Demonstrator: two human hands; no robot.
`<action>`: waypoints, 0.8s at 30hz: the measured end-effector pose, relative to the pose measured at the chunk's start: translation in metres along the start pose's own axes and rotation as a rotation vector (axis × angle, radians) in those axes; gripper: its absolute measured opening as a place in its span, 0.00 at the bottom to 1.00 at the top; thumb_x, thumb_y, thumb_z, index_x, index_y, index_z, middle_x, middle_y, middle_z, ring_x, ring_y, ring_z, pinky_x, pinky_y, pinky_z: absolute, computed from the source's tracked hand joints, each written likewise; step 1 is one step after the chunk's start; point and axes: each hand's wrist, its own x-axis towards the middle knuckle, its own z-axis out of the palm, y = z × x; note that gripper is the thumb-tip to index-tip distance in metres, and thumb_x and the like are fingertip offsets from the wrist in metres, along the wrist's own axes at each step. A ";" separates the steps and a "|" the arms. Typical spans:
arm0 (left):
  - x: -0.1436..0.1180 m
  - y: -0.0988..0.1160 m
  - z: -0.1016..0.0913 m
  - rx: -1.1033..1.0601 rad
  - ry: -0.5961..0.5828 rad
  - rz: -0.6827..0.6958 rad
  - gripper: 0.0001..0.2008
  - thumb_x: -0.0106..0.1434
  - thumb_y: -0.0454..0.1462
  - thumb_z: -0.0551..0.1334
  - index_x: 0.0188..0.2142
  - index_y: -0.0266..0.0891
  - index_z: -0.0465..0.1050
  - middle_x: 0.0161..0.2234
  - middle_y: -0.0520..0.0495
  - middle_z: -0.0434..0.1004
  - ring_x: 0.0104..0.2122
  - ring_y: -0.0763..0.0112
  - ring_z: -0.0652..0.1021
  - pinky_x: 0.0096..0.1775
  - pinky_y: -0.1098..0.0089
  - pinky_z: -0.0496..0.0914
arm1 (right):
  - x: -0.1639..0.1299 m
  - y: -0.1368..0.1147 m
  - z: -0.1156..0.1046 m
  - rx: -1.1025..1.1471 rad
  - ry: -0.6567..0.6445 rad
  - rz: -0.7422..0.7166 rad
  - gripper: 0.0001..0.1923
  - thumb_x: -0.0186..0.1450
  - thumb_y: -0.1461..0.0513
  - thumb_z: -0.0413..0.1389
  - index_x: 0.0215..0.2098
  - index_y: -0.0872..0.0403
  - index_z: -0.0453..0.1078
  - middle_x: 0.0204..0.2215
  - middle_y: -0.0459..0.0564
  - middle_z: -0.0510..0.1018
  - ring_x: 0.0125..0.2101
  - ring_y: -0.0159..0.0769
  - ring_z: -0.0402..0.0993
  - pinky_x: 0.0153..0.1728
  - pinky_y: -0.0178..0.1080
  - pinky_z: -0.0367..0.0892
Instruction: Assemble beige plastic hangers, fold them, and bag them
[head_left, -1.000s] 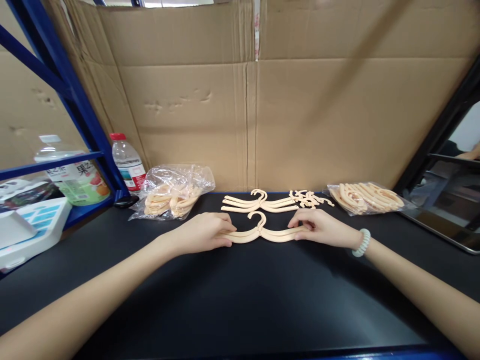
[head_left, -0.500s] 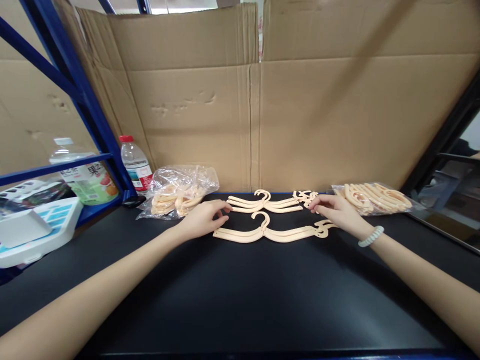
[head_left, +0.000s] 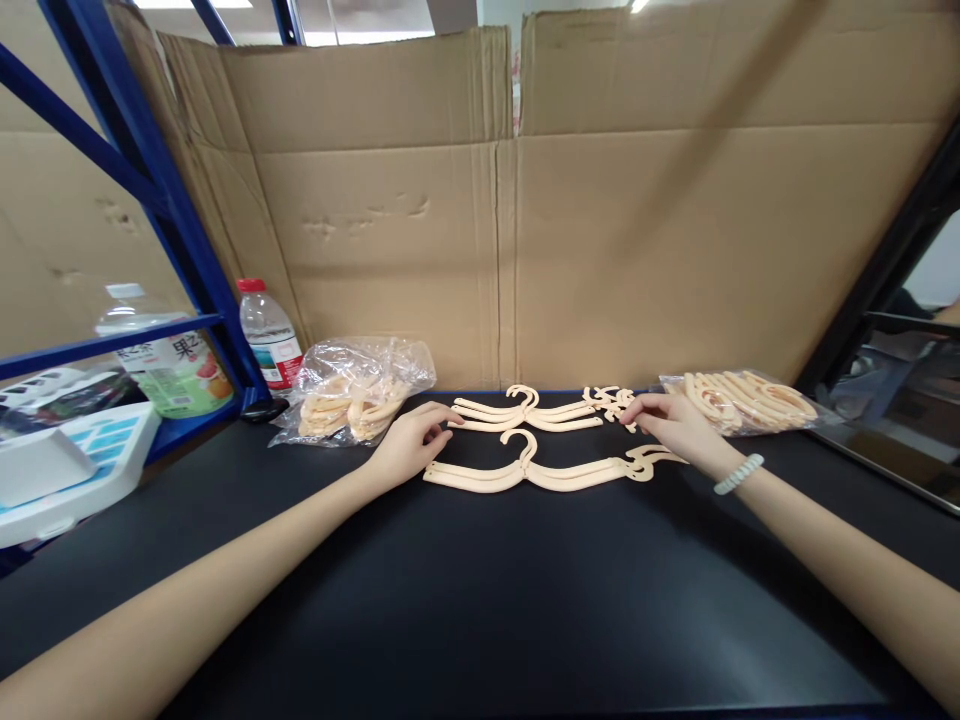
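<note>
Behind the near hanger (head_left: 525, 468), the far hanger stack (head_left: 525, 410) is touched by the left hand (head_left: 411, 445) and right hand (head_left: 671, 425) (fingers loosely spread, nothing held); both ends are best gripped evenly.

A black table (head_left: 480, 600) fills the lower view, its far edge butting against a wall of flattened cardboard sheets (head_left: 517, 230) that stand upright and meet at a vertical seam near the middle. At the table's left edge rises a blue metal shelving frame (head_left: 142, 170), its shelf rail running level toward the left. At the right edge leans a dark-framed glass panel (head_left: 892, 400), reflecting the room. Above the cardboard's top edge, ceiling lights (head_left: 360, 35) glow white.
</note>
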 end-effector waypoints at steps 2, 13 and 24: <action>0.000 -0.001 0.001 -0.019 0.010 0.002 0.12 0.62 0.34 0.53 0.41 0.39 0.73 0.43 0.44 0.73 0.32 0.71 0.75 0.32 0.70 0.72 | 0.002 0.003 -0.002 -0.008 0.013 0.004 0.11 0.53 0.59 0.50 0.24 0.54 0.73 0.23 0.49 0.76 0.24 0.36 0.68 0.26 0.38 0.62; 0.000 -0.002 0.004 -0.027 -0.001 0.023 0.11 0.62 0.33 0.55 0.41 0.39 0.74 0.43 0.44 0.74 0.35 0.69 0.75 0.32 0.70 0.71 | -0.003 0.003 0.003 -0.118 0.002 -0.027 0.13 0.56 0.55 0.51 0.28 0.54 0.74 0.22 0.48 0.75 0.22 0.35 0.65 0.24 0.37 0.58; 0.001 -0.010 0.006 0.016 0.033 0.063 0.12 0.64 0.33 0.53 0.40 0.40 0.75 0.44 0.44 0.77 0.46 0.63 0.74 0.46 0.60 0.71 | 0.001 0.009 0.001 -0.215 -0.008 -0.040 0.19 0.61 0.50 0.49 0.26 0.53 0.72 0.23 0.50 0.76 0.25 0.40 0.69 0.26 0.40 0.61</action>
